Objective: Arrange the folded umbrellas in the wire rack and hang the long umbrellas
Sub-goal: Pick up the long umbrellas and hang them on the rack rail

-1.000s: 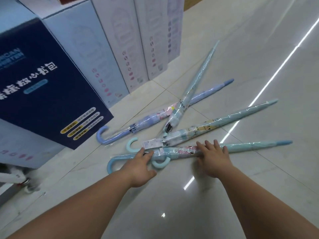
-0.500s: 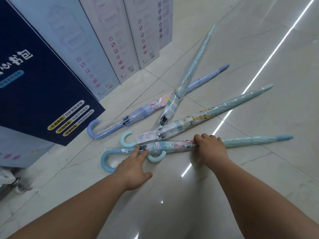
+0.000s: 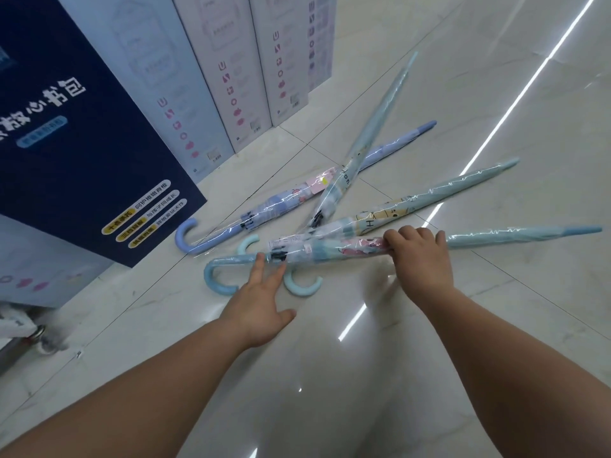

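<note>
Several long umbrellas in clear plastic sleeves lie fanned out on the tiled floor. The nearest, a light blue umbrella (image 3: 334, 251) with a hooked handle at its left end, runs left to right. My right hand (image 3: 421, 259) grips its canopy near the middle, fingers curled over it. My left hand (image 3: 261, 299) has straight fingers touching its shaft beside the handle. Behind it lie a teal umbrella with a yellow print (image 3: 429, 200), a pale teal umbrella (image 3: 370, 140) pointing away, and a lavender umbrella (image 3: 284, 203). No wire rack or folded umbrellas are in view.
A dark navy carton (image 3: 76, 143) stands at the left. A row of tall pale boxes (image 3: 231, 61) lines the back behind the umbrellas. A caster wheel (image 3: 39, 335) shows at the lower left edge. Glossy floor tiles (image 3: 330, 391) stretch to the right and toward me.
My right hand's fingers went from flat on the nearest umbrella to curled around it. My left hand slid slightly along the shaft. The view shifted a little closer.
</note>
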`<state>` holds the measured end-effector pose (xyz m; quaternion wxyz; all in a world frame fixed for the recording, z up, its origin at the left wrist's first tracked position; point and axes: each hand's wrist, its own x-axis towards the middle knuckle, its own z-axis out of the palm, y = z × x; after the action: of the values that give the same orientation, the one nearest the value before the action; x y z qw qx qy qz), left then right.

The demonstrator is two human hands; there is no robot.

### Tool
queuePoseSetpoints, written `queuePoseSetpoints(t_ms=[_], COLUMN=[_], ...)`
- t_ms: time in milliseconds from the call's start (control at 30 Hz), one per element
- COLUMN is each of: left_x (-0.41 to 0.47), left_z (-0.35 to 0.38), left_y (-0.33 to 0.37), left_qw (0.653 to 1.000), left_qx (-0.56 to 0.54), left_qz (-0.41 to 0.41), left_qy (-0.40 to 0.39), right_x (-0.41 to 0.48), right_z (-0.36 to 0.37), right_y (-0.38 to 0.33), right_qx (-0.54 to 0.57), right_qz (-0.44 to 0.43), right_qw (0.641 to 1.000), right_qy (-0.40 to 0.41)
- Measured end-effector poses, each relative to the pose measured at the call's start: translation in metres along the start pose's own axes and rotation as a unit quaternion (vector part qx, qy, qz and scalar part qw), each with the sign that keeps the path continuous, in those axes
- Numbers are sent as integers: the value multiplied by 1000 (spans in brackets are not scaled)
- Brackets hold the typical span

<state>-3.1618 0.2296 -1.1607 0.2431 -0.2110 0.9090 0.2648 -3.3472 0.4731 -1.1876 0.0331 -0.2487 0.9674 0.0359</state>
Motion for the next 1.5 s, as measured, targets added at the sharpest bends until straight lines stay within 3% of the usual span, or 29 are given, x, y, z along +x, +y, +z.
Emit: queuePoseSetpoints(t_ms=[67, 233, 433, 567, 667, 800, 867, 1033, 1167, 1267, 1400, 1500], left_x=[-4, -23, -60, -101, -148, -223, -258, -300, -308, -311, -327, -337], left_z=[-3, -20, -65, -125, -183, -283, -332, -392, -400, -397, -402, -415], left_y=[6, 27, 41, 59, 75, 109, 128, 153, 141, 128, 126, 133], left_qw=[999, 978, 959, 953, 956, 947, 937, 931, 917, 910, 853, 830], left_qx=[-28, -90, -152, -122, -93, -119, -131, -141, -201, -278, -452, -503], left_qz=[8, 28, 71, 111, 91, 81, 118, 161, 154, 138, 145, 128], left_qy=[29, 185, 231, 255, 262, 289, 302, 296, 309, 274, 216, 206], right_x=[0, -13, -28, -37, -50, -71, -83, -96, -89, -89, -96, -102], right_z=[-8, -37, -110, -187, -258, -370, -427, -516, -535, -532, -536, -550], right_y=[1, -2, -21, -48, -78, -103, -112, -130, -160, -178, -197, -206], right_qx=[5, 92, 129, 168, 196, 224, 250, 298, 345, 402, 479, 539], right_qz=[4, 5, 4, 1, -12, -13, -8, 7, 21, 22, 28, 30], right_qw=[1000, 994, 992, 986, 980, 975, 968, 954, 938, 916, 877, 839], right_qy=[23, 52, 19, 10, 17, 1, 12, 22, 13, -5, -40, -72])
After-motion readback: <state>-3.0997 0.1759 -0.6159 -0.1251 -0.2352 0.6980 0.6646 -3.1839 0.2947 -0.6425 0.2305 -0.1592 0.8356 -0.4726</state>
